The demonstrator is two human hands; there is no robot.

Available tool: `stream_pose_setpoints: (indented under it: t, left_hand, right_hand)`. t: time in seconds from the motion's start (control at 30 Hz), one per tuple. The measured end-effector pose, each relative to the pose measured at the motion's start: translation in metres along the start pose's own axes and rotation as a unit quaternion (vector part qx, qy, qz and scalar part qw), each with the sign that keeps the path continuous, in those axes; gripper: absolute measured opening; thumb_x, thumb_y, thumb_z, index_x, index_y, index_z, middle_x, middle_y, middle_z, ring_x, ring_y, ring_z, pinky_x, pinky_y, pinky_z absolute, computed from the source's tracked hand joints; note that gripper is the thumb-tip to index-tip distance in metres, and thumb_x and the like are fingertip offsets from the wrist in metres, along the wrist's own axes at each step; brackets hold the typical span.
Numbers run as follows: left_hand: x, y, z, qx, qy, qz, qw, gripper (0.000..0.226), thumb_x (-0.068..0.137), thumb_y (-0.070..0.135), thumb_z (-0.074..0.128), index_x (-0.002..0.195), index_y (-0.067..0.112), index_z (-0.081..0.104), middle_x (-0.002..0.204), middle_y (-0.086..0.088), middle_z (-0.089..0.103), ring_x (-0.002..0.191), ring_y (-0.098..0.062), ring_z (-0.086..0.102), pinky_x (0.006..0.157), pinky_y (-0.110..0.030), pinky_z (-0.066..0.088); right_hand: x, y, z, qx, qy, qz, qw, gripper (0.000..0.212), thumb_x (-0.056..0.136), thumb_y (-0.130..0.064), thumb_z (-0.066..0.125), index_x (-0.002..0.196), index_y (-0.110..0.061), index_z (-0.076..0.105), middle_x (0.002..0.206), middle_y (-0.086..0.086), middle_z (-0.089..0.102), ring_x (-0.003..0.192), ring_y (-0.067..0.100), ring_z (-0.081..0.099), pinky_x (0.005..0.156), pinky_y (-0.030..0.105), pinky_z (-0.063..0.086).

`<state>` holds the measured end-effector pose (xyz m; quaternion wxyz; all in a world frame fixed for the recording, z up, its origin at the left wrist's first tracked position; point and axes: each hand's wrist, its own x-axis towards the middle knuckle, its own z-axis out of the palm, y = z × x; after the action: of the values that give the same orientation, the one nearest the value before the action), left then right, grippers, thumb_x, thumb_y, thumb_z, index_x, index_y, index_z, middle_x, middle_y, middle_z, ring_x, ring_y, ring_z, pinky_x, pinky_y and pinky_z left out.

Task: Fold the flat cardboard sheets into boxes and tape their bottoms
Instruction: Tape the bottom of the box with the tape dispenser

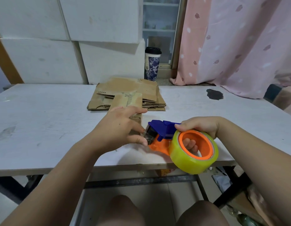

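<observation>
Knees [123,209]: both bare, at the lower edge of view, below the table front.
Table [43,128]: white scuffed top on a dark frame; its near edge runs across in front of me.
Tape roll [190,159]: clear yellowish tape on an orange core, overhanging the table's near edge and hiding part of it.
Right hand [198,126]: my fingers pass through the orange core and curl round it, with my thumb on the blue top. This is a firm grip on the tape dispenser [164,129].
Dispenser nose: blue guard and toothed blade point left, close to the box.
Left hand [118,128]: my fingers curve over the top and right face of the box [123,101], holding it. My thumb tip sits on the clear tape end just by the blade.
Box position: standing on the table centre, just left of the dispenser, mostly covered by my left hand.
Flat sheets [125,86]: brown stack lying directly behind the box, which blocks the stack's front edge.
Dark stain [214,94]: far right of the tabletop.
Cup [152,64]: patterned, black lid, upright beyond the table.
White blocks [43,59]: stacked behind the table, left.
Curtain [239,46]: pink, hanging at right.
</observation>
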<state>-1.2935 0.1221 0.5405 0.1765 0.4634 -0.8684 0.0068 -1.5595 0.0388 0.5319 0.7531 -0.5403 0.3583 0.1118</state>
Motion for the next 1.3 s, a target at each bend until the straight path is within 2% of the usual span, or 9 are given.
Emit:
stream_pose_setpoints:
  t: [0.2,0.33,0.43,0.53,0.7,0.9,1.13,1.23,1.3]
  left_hand:
    - [-0.001,-0.001,0.001,-0.040,0.033,0.000,0.999,0.034,0.076,0.059,0.052,0.090,0.038,0.075,0.138,0.010,0.048,0.100,0.014,0.026,0.085,-0.029,0.024]
    - [-0.001,0.000,0.005,-0.020,0.045,-0.015,0.999,0.022,0.085,0.049,0.057,0.090,0.037,0.075,0.139,0.012,0.047,0.114,0.005,0.030,0.091,-0.030,0.023]
    - [-0.001,-0.001,0.007,-0.006,0.039,-0.016,0.999,0.028,0.084,0.052,0.057,0.078,0.033,0.076,0.140,0.014,0.044,0.104,0.018,0.020,0.091,-0.029,0.022]
    - [-0.001,0.000,0.006,0.005,0.027,-0.019,0.999,0.032,0.081,0.055,0.059,0.066,0.029,0.072,0.142,0.014,0.042,0.100,0.018,0.017,0.093,-0.030,0.023]
    - [-0.002,0.004,0.005,0.026,0.008,-0.034,0.999,0.027,0.079,0.052,0.064,0.066,0.029,0.071,0.147,0.014,0.035,0.124,-0.002,0.027,0.106,-0.036,0.022]
    - [-0.001,0.004,0.005,0.040,0.004,-0.032,0.999,0.030,0.079,0.053,0.061,0.066,0.028,0.071,0.149,0.014,0.032,0.127,-0.002,0.020,0.107,-0.034,0.017]
    - [-0.002,0.003,0.004,0.050,-0.002,-0.021,0.999,0.027,0.083,0.051,0.059,0.075,0.030,0.073,0.152,0.012,0.027,0.133,-0.008,0.021,0.108,-0.033,0.014]
    - [-0.002,0.008,0.008,0.095,-0.030,-0.023,0.995,0.032,0.087,0.053,0.049,0.084,0.032,0.073,0.156,0.007,0.015,0.139,-0.014,0.012,0.112,-0.034,0.005]
    - [-0.002,0.010,0.008,0.108,-0.036,-0.032,0.993,0.030,0.092,0.050,0.043,0.100,0.038,0.069,0.158,0.004,0.009,0.141,-0.017,0.008,0.112,-0.035,0.002]
  right_hand:
    - [-0.009,0.002,-0.003,0.034,-0.023,-0.001,0.999,0.049,0.062,-0.057,0.081,0.066,-0.013,0.060,0.061,-0.003,0.050,0.052,0.006,0.043,0.055,0.020,0.034]
    - [-0.014,0.011,-0.009,0.078,-0.003,-0.030,0.997,0.049,0.060,-0.055,0.084,0.069,-0.012,0.063,0.062,-0.001,0.051,0.052,0.008,0.044,0.054,0.021,0.035]
    - [-0.014,0.018,-0.013,0.098,0.004,-0.041,0.994,0.051,0.060,-0.054,0.084,0.071,-0.010,0.061,0.062,0.000,0.051,0.052,0.009,0.044,0.054,0.021,0.035]
    - [-0.013,0.020,-0.017,0.106,0.030,-0.081,0.991,0.048,0.063,-0.056,0.081,0.068,-0.012,0.063,0.063,-0.001,0.050,0.052,0.008,0.044,0.054,0.021,0.036]
    - [-0.014,0.015,-0.024,0.128,0.162,-0.093,0.974,0.046,0.080,-0.059,0.058,0.070,-0.016,0.069,0.064,-0.002,0.044,0.052,0.008,0.039,0.052,0.019,0.034]
    - [-0.012,0.005,-0.023,0.193,0.290,-0.066,0.935,0.041,0.054,-0.051,0.081,0.078,-0.018,0.071,0.071,-0.004,0.059,0.053,0.007,0.040,0.043,0.019,0.041]
    - [-0.010,-0.002,-0.024,0.115,0.385,0.002,0.916,0.038,0.067,-0.058,0.073,0.080,-0.023,0.064,0.067,-0.004,0.057,0.054,0.010,0.050,0.056,0.025,0.047]
    - [-0.011,-0.002,-0.025,0.058,0.429,0.013,0.901,0.043,0.075,-0.061,0.068,0.094,-0.023,0.069,0.091,0.001,0.070,0.078,0.019,0.064,0.074,0.033,0.052]
    - [-0.011,-0.002,-0.026,0.013,0.481,0.022,0.876,0.046,0.076,-0.061,0.068,0.102,-0.023,0.068,0.101,0.000,0.071,0.090,0.020,0.064,0.072,0.033,0.050]
